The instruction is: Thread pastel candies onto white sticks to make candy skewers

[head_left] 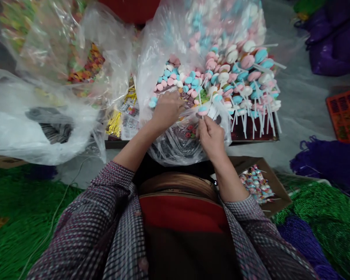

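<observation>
Pinched in my right hand (211,136) is a lollipop (203,111) with a pink and blue top, held upright by its stick. My left hand (169,110) is over the candy pile, its fingers curled together near small brown and orange pieces; whatever is in its fingertips is hidden. Around it lie loose pink, blue and white candies (170,77) on a clear plastic bag (181,146). To the right, a heap of stick candies (245,77) in the same colours has its white sticks pointing toward me.
At left, clear bags hold orange and green candies (87,66); beside them lie gold twist ties (115,122). A cardboard box (275,188) of wrapped candies stands low at right. Green strands (323,206), purple strands (326,165) and an orange crate (345,114) are further right.
</observation>
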`<act>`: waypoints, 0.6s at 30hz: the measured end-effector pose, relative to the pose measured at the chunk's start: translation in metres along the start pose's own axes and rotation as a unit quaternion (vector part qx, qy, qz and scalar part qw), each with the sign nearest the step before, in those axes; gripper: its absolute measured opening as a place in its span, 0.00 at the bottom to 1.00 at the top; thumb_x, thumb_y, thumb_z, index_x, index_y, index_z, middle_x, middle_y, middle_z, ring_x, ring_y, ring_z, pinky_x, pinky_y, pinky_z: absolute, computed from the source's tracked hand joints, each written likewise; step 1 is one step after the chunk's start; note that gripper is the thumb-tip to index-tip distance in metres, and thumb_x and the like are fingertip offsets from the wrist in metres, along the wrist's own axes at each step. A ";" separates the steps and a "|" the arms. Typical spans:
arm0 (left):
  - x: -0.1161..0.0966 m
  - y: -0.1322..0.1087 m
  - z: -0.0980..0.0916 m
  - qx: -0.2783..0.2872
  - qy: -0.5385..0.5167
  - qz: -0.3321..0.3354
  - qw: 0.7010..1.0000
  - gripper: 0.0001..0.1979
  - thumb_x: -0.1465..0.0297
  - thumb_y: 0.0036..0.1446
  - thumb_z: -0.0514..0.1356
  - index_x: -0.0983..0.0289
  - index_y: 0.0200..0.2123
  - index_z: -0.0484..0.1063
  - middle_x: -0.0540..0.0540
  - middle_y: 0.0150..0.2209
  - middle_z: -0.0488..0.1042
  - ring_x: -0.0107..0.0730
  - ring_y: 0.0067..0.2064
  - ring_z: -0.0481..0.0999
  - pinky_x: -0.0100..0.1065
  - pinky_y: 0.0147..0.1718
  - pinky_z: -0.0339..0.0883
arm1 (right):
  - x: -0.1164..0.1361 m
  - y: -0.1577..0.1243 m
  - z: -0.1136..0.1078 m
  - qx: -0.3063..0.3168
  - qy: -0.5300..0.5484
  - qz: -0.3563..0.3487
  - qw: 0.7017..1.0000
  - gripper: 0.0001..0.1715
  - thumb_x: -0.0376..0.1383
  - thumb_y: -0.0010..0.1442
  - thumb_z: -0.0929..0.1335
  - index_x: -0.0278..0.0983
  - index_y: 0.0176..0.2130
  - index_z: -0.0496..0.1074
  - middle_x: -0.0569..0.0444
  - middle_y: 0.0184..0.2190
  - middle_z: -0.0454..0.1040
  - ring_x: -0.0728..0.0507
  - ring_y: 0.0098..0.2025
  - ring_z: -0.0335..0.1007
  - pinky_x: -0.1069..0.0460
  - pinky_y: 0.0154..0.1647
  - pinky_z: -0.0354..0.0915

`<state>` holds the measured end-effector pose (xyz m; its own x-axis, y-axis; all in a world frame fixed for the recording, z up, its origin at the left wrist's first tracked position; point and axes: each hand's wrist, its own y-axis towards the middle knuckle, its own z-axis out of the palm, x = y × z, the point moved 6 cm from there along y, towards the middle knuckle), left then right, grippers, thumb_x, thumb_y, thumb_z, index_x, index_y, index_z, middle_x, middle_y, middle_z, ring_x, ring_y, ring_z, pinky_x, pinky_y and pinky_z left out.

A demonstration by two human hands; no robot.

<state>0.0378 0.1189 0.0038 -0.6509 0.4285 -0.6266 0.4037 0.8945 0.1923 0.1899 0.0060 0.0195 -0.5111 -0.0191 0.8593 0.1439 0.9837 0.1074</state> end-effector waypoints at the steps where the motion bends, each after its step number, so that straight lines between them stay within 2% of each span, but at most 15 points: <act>1: -0.002 0.001 0.004 0.009 0.012 -0.001 1.000 0.02 0.74 0.60 0.66 0.64 0.36 0.80 0.62 0.45 0.78 0.59 0.62 0.71 0.58 0.67 0.55 | 0.003 0.007 0.002 0.002 -0.025 -0.011 1.000 0.19 0.45 0.74 0.62 0.40 0.47 0.79 0.56 0.22 0.70 0.43 0.27 0.67 0.49 0.36 0.63; 3: -0.004 0.002 0.007 0.034 0.052 -0.011 0.998 0.03 0.73 0.61 0.66 0.64 0.37 0.81 0.63 0.47 0.79 0.60 0.62 0.72 0.58 0.66 0.56 | 0.005 0.019 0.008 0.028 -0.089 -0.015 0.996 0.20 0.42 0.73 0.63 0.37 0.53 0.79 0.52 0.25 0.74 0.41 0.29 0.70 0.49 0.37 0.63; 5: -0.005 0.000 0.007 0.064 0.100 -0.021 0.993 0.05 0.73 0.63 0.64 0.64 0.39 0.81 0.64 0.49 0.79 0.60 0.61 0.72 0.59 0.65 0.58 | 0.004 0.024 0.013 0.074 -0.171 -0.003 0.983 0.21 0.40 0.72 0.64 0.34 0.55 0.79 0.47 0.28 0.79 0.38 0.32 0.73 0.49 0.37 0.62; 9: -0.006 -0.004 0.001 0.102 0.170 -0.030 0.980 0.09 0.71 0.66 0.59 0.64 0.44 0.80 0.66 0.54 0.79 0.58 0.61 0.73 0.57 0.63 0.61 | 0.000 0.015 0.012 0.137 -0.306 0.039 0.941 0.26 0.37 0.73 0.59 0.31 0.59 0.77 0.38 0.36 0.85 0.35 0.36 0.78 0.49 0.37 0.61; 13: -0.005 -0.005 -0.001 0.100 0.188 -0.031 0.977 0.11 0.69 0.68 0.57 0.64 0.48 0.78 0.67 0.56 0.78 0.56 0.60 0.73 0.54 0.63 0.63 | -0.001 0.006 0.007 0.142 -0.329 0.052 0.932 0.28 0.37 0.74 0.57 0.31 0.62 0.76 0.37 0.40 0.86 0.35 0.38 0.80 0.48 0.37 0.63; 18: -0.002 -0.009 0.001 0.123 0.200 0.005 0.972 0.12 0.65 0.69 0.58 0.62 0.49 0.79 0.64 0.56 0.78 0.57 0.61 0.73 0.56 0.63 0.63 | -0.005 0.004 0.007 0.132 -0.328 0.060 0.933 0.27 0.37 0.74 0.58 0.33 0.62 0.76 0.39 0.41 0.86 0.36 0.37 0.81 0.47 0.38 0.66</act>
<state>0.0358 0.1097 0.0024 -0.8242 0.4965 -0.2724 0.5210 0.8533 -0.0212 0.1872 0.0114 0.0121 -0.9263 0.1223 0.3564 0.0640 0.9832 -0.1712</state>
